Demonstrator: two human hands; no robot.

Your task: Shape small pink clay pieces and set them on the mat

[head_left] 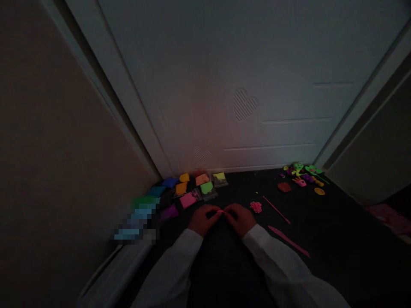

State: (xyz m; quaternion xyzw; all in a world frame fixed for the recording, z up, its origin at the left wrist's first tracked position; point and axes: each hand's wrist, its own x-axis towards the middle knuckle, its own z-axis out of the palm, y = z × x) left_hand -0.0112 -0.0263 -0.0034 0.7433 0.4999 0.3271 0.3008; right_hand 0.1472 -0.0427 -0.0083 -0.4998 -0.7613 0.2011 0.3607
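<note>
Over the dark tabletop, my left hand (202, 220) and my right hand (242, 220) meet at the fingertips. Between them is a small, bright pink piece of modelling clay (221, 211), pinched by both hands; its exact shape is hard to see in the dim light. Just right of my right hand lies a cluster of little pink clay balls (256, 207). Beyond it are a thin pink modelling stick (277, 210) and a pink plastic clay knife (289, 241). A bag of pink clay (189, 199) rests beyond my left hand.
More clay packets, such as green (207, 187), yellow (220, 177) and purple (169, 212), lie at the back left. Colourful clay pieces (300, 182) and a red lump (284, 187) sit at the back right. A white panel (199, 107) rises behind the table; a pixelated object (138, 220) is left.
</note>
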